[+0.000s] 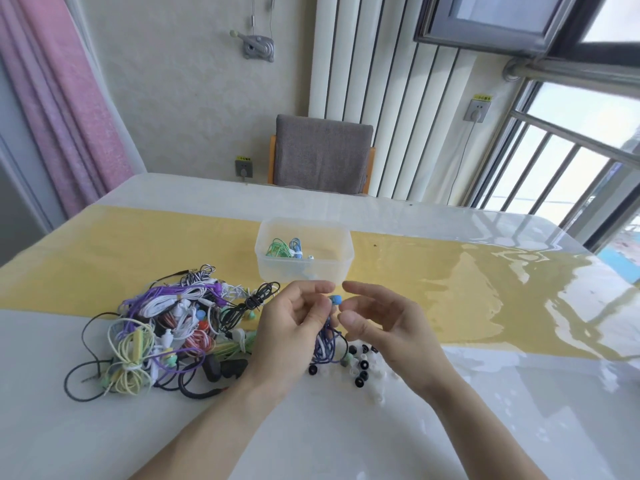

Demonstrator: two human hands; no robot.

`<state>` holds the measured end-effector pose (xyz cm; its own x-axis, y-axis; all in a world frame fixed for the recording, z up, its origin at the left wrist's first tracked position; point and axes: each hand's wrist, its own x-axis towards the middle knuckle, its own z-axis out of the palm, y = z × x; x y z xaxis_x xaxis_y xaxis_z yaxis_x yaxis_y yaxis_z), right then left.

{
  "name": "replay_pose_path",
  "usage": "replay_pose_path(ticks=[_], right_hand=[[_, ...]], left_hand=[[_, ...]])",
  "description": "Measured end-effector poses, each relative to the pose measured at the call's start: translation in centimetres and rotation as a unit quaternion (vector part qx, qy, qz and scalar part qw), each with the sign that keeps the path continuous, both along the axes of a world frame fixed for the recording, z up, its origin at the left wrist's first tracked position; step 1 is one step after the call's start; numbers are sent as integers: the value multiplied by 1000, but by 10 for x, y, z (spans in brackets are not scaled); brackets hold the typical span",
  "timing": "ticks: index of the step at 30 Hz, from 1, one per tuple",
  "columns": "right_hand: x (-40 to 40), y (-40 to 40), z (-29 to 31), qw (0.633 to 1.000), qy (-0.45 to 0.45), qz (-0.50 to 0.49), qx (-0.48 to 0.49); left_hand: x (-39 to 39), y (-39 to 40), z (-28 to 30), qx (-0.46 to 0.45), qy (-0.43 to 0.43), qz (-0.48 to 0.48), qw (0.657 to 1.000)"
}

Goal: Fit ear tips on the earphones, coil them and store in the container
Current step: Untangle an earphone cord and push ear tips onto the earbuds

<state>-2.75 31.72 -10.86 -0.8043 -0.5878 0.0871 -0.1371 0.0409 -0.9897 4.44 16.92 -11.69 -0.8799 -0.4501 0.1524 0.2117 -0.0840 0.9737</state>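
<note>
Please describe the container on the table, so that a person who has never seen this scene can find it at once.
A yellow runner crosses the white table. On it, beyond both hands, stands the container: a clear, lidless plastic box, the only box there, with green and blue coiled earphones inside.

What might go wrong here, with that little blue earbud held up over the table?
The left hand pinches the blue earbud while its purple cord dangles onto the loose ear tips; a tug may scatter them. The right hand looks open, so the tip may slip. The cord could also snag the tangled earphone pile.
</note>
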Motion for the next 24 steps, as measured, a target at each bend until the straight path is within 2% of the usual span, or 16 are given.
replay_pose_path(ticks=[5,7,9,12,15,17,19,22,24], right_hand=[[4,-19,8,987,124,25,101],[2,-32,11,973,199,1,115],[-3,-46,16,960,253,-23,121],[-17,-63,28,944,293,-66,135],[-37,-81,46,945,287,-95,127],[-57,-94,56,934,308,-120,137],[-82,-105,60,922,311,-156,169],[-114,-123,48,893,317,-162,276],[-119,-132,38,891,272,-121,342]], left_hand=[[-2,-3,12,161,-28,-3,987],[-5,-5,13,181,-43,11,982],[-8,-11,13,159,-56,21,986],[-9,-24,23,5,-97,1,995],[-6,-44,34,-195,-103,17,975],[2,-65,38,-371,-115,66,919],[12,-89,40,-485,-163,76,856],[19,-112,39,-579,-261,16,772],[14,-117,32,-624,-287,-33,726]])
